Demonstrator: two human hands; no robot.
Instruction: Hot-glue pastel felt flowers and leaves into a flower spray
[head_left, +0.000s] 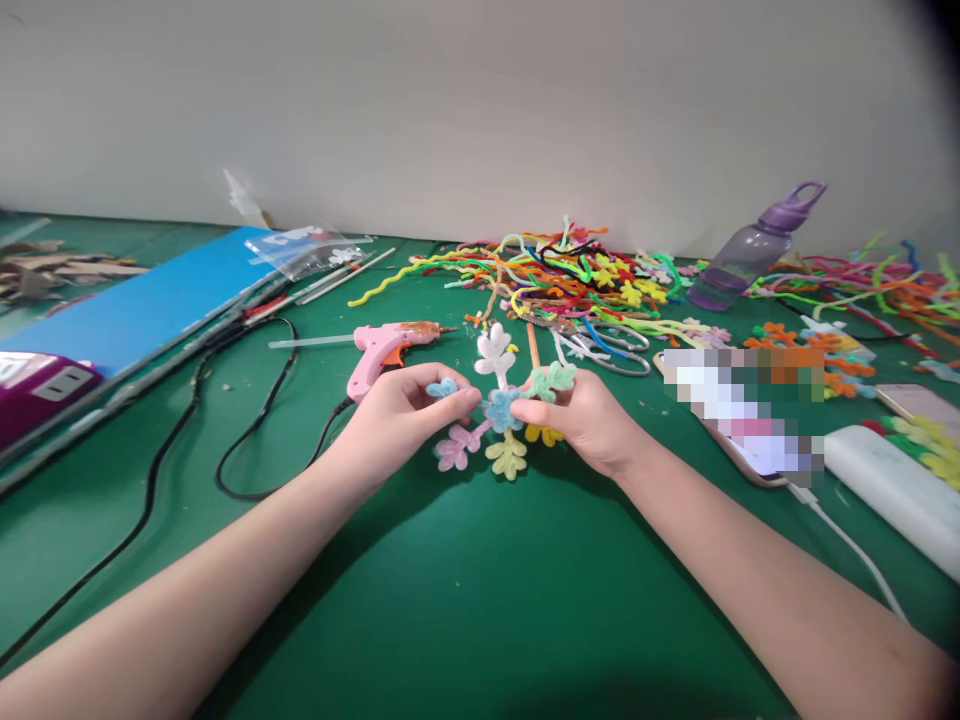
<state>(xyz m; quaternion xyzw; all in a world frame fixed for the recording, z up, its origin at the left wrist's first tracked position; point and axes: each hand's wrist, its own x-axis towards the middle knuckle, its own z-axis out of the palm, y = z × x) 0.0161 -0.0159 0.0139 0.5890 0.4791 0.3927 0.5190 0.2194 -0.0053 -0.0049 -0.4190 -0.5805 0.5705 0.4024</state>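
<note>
Between my hands is a pipe-cleaner snowflake with a blue flower-shaped centre and fuzzy arms in white, green, yellow, pink and blue. My left hand pinches it from the left, thumb beside the centre, with the blue and pink arms around the fingers. On the other side my right hand grips it, thumb pressed at the centre's right edge near the green arm. The fingers behind the piece are partly hidden. A pink hot glue gun with a clear stick in its back lies just beyond my left hand.
A heap of coloured pipe cleaners lies at the back, with scissors before it. A purple bottle stands tilted in view. A phone, a white power bank and an orange snowflake are right. Black cable runs left.
</note>
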